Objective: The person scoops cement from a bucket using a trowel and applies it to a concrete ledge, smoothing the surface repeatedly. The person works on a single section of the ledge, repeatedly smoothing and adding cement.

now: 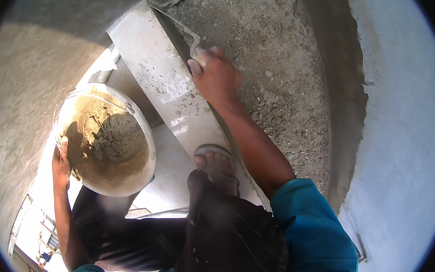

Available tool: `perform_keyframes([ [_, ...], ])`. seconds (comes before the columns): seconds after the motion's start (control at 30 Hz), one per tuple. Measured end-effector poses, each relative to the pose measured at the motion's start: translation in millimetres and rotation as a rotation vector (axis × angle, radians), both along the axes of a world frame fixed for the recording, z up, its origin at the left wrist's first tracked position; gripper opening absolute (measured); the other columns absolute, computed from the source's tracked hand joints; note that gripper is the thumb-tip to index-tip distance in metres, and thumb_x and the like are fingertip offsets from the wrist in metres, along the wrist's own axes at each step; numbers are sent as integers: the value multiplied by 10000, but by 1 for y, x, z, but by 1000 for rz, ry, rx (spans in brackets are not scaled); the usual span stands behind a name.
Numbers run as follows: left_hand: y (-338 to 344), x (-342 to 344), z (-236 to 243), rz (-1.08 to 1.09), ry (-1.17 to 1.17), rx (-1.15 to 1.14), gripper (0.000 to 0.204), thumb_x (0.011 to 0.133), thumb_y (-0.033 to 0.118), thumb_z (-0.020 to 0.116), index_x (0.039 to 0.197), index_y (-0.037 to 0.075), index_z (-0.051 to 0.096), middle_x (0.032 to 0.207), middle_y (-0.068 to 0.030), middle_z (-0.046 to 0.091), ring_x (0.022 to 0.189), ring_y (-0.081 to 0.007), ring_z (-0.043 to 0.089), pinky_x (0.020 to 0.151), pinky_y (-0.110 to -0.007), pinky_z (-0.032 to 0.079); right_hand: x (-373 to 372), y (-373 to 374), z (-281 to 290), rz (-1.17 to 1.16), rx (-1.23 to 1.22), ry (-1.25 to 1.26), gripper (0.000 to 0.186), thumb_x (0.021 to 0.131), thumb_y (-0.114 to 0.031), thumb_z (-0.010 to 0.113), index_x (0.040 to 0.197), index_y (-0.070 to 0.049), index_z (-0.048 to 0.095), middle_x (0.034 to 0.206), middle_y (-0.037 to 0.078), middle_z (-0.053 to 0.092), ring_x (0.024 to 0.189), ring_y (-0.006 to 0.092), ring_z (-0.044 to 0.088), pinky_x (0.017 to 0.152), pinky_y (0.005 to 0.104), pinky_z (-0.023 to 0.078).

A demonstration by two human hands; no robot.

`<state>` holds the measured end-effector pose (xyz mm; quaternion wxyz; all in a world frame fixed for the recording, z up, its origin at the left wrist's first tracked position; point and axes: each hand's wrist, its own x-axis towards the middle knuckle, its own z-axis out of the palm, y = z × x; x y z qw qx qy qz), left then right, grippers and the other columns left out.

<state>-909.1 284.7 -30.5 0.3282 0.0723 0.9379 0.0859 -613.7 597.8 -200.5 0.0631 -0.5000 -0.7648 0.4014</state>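
My left hand [62, 166] grips the rim of a pale bucket [149, 141] on my left, the thumb over the edge and the other fingers hidden behind the wall. Inside the bucket lies damp grey-brown mortar [115, 136], partly in shadow. My right hand [218, 77] is closed round the handle of a trowel [187, 30]. The trowel's thin blade shows nearly edge-on, beside the far end of a pale, mortar-spotted ledge [164, 79]. Whether the blade touches the ledge's side or carries mortar I cannot tell.
My sandalled foot [214, 164] stands on the near part of the ledge. To its right lies a rough surface with crumbled mortar [282, 110]. A dark plaster band [343, 75] borders a pale blue-white wall [406, 136]. A grey wall [25, 90] curves along the left.
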Motion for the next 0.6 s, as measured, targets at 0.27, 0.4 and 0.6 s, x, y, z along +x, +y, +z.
perform_keyframes([
  [0.27,-5,-5,-2,-22,20,-1,855,1003,635,515,1536,-23,397,1512,-223,495,1395,-306,473,1165,-393,351,-21,13,5,13,-51,-36,338,937,-277,687,1226,-102,678,1138,96,622,1094,296,650,893,451,537],
  [0.4,-1,0,-1,-6,7,27,846,1012,622,511,1534,-32,393,1513,-216,496,1387,-299,478,1163,-394,354,-23,14,2,9,-55,-32,337,935,-275,690,1219,-94,689,1173,105,628,1112,299,654,914,451,535],
  [0.6,-7,-7,-1,21,-11,35,845,1012,618,514,1532,-37,394,1516,-216,490,1384,-294,480,1163,-393,353,-18,12,-8,-48,-25,-25,389,924,-325,717,1251,-115,699,1182,69,667,1072,285,683,911,439,529],
])
